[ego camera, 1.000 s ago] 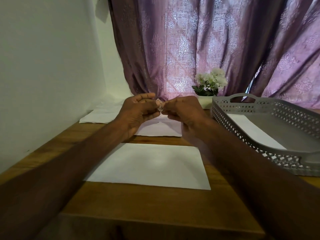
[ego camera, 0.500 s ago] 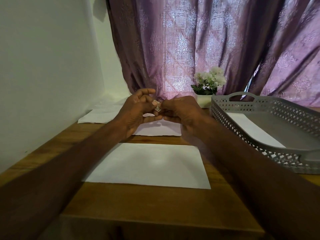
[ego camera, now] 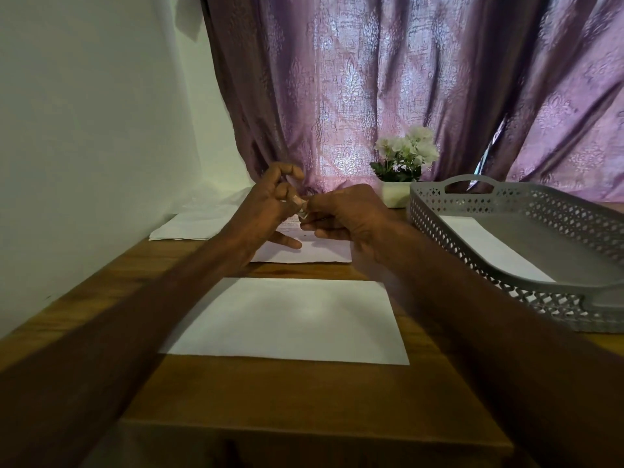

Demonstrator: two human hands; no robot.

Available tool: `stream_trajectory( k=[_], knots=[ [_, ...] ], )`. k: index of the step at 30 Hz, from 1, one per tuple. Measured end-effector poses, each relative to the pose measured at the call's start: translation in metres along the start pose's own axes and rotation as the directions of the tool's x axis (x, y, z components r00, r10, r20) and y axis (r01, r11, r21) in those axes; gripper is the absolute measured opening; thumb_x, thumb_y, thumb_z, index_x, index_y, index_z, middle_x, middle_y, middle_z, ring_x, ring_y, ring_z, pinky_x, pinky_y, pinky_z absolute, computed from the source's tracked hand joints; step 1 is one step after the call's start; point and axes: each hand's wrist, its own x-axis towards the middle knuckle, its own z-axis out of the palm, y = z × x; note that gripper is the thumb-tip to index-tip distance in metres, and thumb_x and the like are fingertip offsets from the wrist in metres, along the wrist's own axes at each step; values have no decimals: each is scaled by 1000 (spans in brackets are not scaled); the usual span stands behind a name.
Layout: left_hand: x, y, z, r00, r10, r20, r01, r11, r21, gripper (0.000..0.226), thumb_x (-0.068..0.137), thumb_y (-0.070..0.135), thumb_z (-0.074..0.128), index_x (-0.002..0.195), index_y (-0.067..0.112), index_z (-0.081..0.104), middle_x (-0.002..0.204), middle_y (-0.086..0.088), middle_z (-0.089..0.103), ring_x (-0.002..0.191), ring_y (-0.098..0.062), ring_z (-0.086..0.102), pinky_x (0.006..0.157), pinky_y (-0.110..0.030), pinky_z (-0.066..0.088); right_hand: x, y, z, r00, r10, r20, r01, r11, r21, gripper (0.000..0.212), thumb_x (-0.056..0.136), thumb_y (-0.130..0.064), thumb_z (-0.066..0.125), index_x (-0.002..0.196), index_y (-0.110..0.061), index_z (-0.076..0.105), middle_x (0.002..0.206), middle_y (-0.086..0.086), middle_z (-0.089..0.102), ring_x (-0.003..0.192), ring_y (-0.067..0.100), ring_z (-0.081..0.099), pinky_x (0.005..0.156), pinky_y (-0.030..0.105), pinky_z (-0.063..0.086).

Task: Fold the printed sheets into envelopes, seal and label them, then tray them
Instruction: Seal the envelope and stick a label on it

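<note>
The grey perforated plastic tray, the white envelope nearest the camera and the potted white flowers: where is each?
Grey perforated plastic tray (ego camera: 439, 211): head view, on its left wall.
White envelope (ego camera: 287, 319): head view, on its flat middle.
Potted white flowers (ego camera: 410, 150): head view, on the blooms.

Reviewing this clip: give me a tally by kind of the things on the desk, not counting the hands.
White paper items (sheets or envelopes): 4, near one, one behind the hands, stack by the wall, one in the tray
Grey perforated tray: 1
Potted white flowers: 1
Small piece pinched between both hands: 1
Total: 7
</note>
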Motion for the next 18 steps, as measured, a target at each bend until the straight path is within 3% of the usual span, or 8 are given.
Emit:
stream_trajectory(
  k=[3,5,9,13,15,18],
  knots=[
    [-2,1,2,1000,19,-17,-19,999,47,48,99,0,62,143,15,49,138,-7,57,112,-30,59,50,-30,61,2,1,0,1000,-2,5,2,1000,-3,18,83,-16,82,91,-1,77,83,14,79,82,26,78,77,34,63],
    [-2,0,0,997,56,-60,-50,994,98,42,100,3,62,137,19,52,141,-8,55,114,-31,58,54,-27,61,4,3,-1,1000,0,5,0,1000,1,19,82,-16,82,91,0,76,83,14,78,82,26,78,78,35,62],
    [1,-4,-19,982,124,-145,-102,983,155,29,103,15,61,129,27,60,134,0,63,108,-24,63,63,-30,65,11,-2,-15,1000,10,20,-11,1000,10,19,83,-14,78,95,1,76,87,14,79,86,24,78,82,35,61],
    [0,-6,-16,992,34,-122,-23,996,86,26,102,30,62,119,11,69,102,-7,69,92,-23,65,81,-46,65,11,-3,-21,998,20,53,-20,1000,-5,15,84,-13,76,92,0,75,88,14,79,88,24,78,82,33,61],
    [-1,-8,-10,998,29,-64,-23,996,90,29,99,36,66,110,11,73,92,-5,73,84,-18,68,86,-44,64,12,-1,-19,997,19,70,-18,1000,-17,14,83,-13,77,90,-1,75,89,16,79,89,25,78,78,33,61],
    [1,-12,-7,999,43,-23,-40,992,124,18,97,30,70,107,16,76,103,-4,78,98,-17,72,87,-33,60,14,1,-17,996,18,89,-14,999,-45,16,82,-15,78,90,-2,75,89,16,79,89,26,78,79,34,61]
  ],
)
